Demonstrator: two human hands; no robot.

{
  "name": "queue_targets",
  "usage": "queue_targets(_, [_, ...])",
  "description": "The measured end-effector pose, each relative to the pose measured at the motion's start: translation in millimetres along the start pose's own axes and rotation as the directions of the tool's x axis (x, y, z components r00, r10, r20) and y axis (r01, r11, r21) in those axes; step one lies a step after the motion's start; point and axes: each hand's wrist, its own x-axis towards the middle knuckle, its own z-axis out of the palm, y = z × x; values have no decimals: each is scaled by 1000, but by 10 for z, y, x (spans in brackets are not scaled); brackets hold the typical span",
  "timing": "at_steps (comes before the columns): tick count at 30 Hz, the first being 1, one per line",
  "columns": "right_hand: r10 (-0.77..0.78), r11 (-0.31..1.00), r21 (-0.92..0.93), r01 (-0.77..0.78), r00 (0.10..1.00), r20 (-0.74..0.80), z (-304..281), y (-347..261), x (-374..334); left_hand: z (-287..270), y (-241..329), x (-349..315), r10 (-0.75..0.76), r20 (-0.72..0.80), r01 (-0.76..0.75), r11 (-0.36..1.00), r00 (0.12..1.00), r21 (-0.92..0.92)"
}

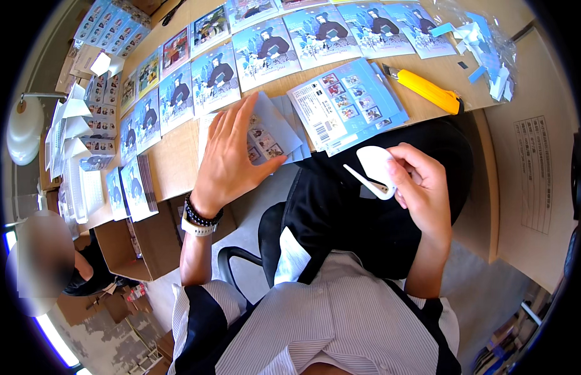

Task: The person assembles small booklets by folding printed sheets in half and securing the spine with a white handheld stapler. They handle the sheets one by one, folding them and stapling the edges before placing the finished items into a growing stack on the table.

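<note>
My right hand (420, 182) pinches a white plastic letter opener (374, 165) between thumb and fingers, above my lap and just off the table's front edge. Its slim pointed arm juts to the left. On the table, my left hand (230, 149) lies with fingers stretched and thumb apart over a pale blue picture packet (277, 124), whose far left part it hides. More flat pieces show under that packet. To its right is a fanned stack of blue printed packets (345, 103), backs up. A yellow utility knife (428, 90) lies beyond this stack.
Rows of blue picture booklets (265, 51) cover the table's far side. Clear film and blue-white scraps (487, 56) lie at far right. Small boxes (103, 115) are stacked on the left, near upright booklets (138, 187). An open carton (137, 247) stands below; another person (84, 265) is at left.
</note>
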Motion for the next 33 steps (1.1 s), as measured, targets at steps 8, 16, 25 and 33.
queue_targets(8, [-51, 999, 16, 51, 999, 18, 248, -99, 42, -102, 12, -142, 131, -259, -158, 984, 957, -88])
queue_targets(16, [-248, 961, -105, 254, 966, 71, 313, -181, 45, -180, 174, -185, 199, -287, -229, 970, 937, -76])
queue_targets(25, [-257, 942, -206, 264, 965, 61, 282, -295, -21, -175, 222, -186, 230, -319, -253, 967, 919, -31])
queue_targets(33, [-321, 885, -334, 325, 945, 69, 304, -415, -86, -133, 228, -228, 233, -331, -268, 961, 914, -64])
